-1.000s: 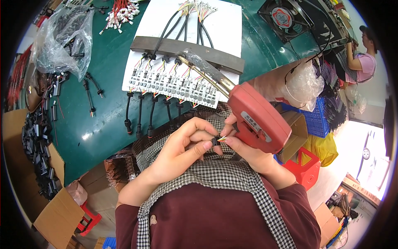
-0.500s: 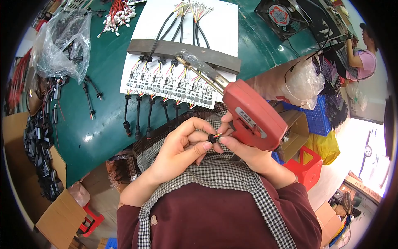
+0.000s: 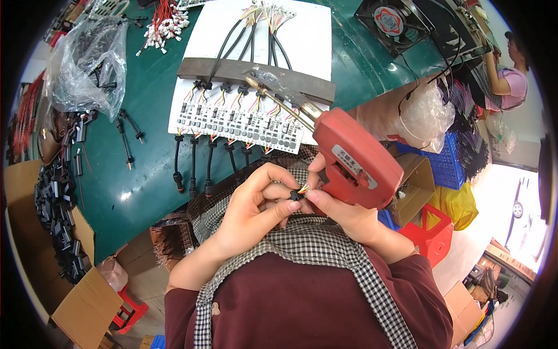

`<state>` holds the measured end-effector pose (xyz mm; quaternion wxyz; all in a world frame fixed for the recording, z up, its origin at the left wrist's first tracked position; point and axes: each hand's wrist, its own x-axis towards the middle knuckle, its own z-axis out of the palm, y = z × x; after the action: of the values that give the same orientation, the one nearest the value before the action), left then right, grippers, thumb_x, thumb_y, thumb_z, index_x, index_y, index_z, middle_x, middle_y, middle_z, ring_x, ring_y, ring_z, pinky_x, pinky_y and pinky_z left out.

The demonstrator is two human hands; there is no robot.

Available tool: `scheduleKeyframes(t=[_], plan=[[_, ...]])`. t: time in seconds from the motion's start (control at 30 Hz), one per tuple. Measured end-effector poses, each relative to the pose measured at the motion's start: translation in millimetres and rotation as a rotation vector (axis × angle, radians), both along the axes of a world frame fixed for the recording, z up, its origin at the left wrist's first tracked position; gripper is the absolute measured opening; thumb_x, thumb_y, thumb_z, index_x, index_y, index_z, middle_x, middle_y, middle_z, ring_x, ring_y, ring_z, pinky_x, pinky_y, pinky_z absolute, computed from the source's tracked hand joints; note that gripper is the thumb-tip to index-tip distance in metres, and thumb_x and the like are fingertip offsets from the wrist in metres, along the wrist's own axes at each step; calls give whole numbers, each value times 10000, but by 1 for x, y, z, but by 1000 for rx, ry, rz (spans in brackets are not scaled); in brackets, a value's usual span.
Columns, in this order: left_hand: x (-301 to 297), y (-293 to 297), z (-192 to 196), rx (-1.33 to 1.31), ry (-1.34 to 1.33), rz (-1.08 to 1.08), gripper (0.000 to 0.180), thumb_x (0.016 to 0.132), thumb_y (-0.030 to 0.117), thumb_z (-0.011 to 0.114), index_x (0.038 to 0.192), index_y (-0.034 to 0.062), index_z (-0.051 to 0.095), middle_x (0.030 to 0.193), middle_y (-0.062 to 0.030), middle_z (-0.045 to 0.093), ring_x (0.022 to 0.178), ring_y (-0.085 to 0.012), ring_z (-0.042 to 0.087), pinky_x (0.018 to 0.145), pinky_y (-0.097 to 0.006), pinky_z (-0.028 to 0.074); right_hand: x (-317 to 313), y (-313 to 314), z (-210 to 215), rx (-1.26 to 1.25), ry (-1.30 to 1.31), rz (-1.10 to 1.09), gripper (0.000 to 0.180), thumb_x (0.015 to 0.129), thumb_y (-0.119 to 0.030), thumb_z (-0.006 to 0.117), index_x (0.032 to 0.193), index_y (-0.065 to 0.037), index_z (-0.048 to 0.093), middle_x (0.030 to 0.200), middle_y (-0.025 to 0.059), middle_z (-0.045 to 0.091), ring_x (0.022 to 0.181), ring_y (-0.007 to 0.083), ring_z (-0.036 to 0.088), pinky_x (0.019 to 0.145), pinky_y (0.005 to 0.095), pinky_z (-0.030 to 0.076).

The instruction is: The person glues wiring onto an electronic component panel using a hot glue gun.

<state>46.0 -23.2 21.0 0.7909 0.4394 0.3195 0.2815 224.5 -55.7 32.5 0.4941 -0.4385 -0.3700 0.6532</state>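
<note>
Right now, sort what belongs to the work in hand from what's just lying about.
Apparently in use:
black cable end with coloured wires, in the left hand
red soldering gun, in the right hand
white rectangular circuit boards

Seemingly lying about:
yellow plastic bag
red plastic stool

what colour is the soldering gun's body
Red; the soldering gun shows best in the head view.

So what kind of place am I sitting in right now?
Probably a small electronics assembly workshop: there's a red soldering gun, a row of white circuit boards with wires attached, and a heap of black parts beside the green table.
</note>
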Motion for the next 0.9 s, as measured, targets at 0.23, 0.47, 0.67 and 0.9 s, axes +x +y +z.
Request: scheduleKeyframes(t=[0.23,0.47,0.67,0.9], plan=[[1,-3,2,-46,-34,105,205,855,-14,567,1032,17,469,842,-78,644,676,-73,560,576,-206,448,1,-8,-13,202,-259,-35,726,783,56,635,1379,9,224,1023,119,571,862,149,603,766,268,503],[-3,6,0,1121,586,329,224,706,-56,658,920,-1,620,707,-70,581,550,-195,562,513,-292,471,46,-22,-12,244,-256,16,632,781,72,618,1337,-37,337,1091,105,563,878,145,597,706,260,492],[-6,6,-9,1358,755,242,408,611,-69,610,1015,-24,620,668,-56,527,520,-158,520,463,-266,448,70,-47,-9,70,-432,-80,662,757,-217,713,1268,29,371,986,144,580,544,121,490,469,213,383],[-2,8,-15,1418,850,228,428,627,-48,594,1054,-30,610,688,-37,503,521,-129,506,460,-246,447,76,-53,-1,-116,85,-137,815,707,-239,778,1339,3,323,992,166,625,674,129,568,571,216,441]])
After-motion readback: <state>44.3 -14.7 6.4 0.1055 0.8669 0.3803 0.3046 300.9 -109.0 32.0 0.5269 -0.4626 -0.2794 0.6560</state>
